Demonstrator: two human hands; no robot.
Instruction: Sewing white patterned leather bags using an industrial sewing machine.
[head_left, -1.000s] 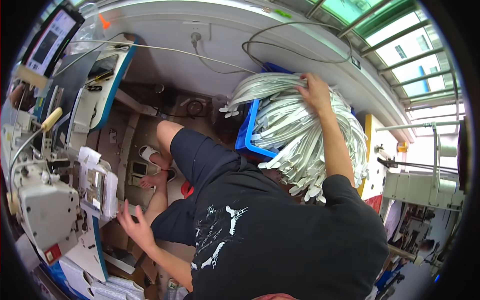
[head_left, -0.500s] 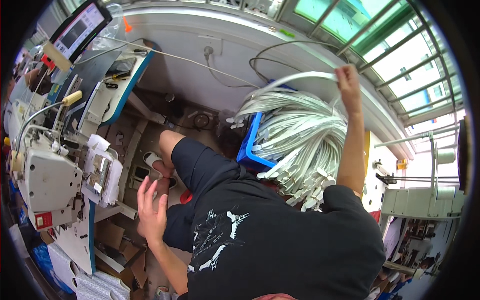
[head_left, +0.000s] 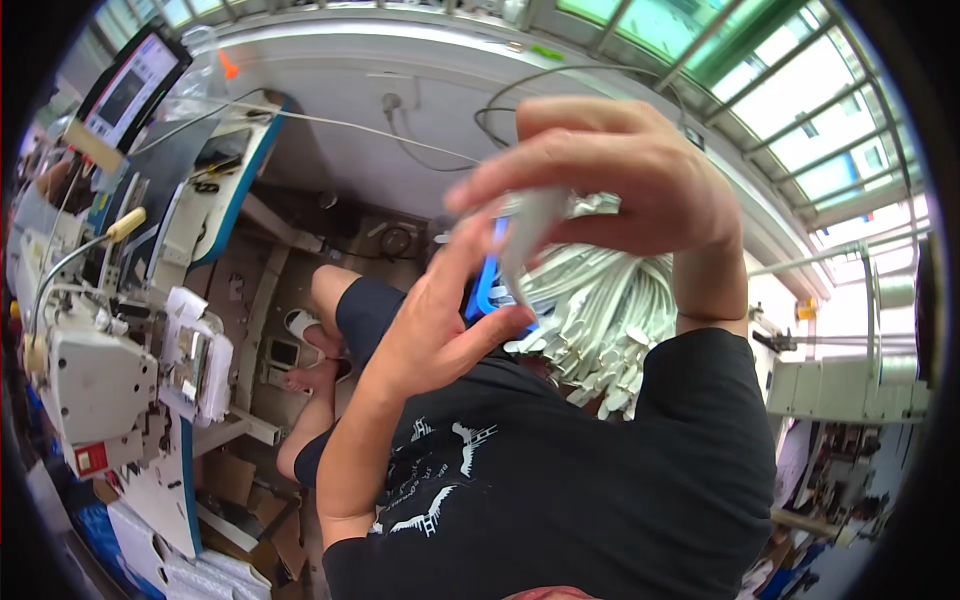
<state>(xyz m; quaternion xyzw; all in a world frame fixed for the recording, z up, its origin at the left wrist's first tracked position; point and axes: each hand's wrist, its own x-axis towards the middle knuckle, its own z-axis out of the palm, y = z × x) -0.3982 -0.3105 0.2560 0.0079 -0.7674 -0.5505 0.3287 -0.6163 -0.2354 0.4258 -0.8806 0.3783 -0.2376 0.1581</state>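
Raised close to the head camera, my right hand (head_left: 650,185) is closed on a pale white strap (head_left: 535,235), blurred by motion. My left hand (head_left: 425,320) is just left of it, thumb and fingers apart around the strap's lower end; whether it touches the strap I cannot tell. Behind both hands, a thick bundle of similar white straps (head_left: 610,320) with flat tab ends spills over a blue bin (head_left: 487,285). My right hand hides the upper part of that bundle.
A white sewing machine (head_left: 100,375) with a clamp frame (head_left: 198,360) stands at left, below a screen (head_left: 130,90). Another machine (head_left: 830,390) is on the right. A cable (head_left: 350,127) crosses the wall at the back, and barred windows (head_left: 780,100) fill the upper right.
My right hand has come from above the bin toward the camera and left, bringing a strap. My left hand has risen and moved right to meet it. The view has shifted slightly.
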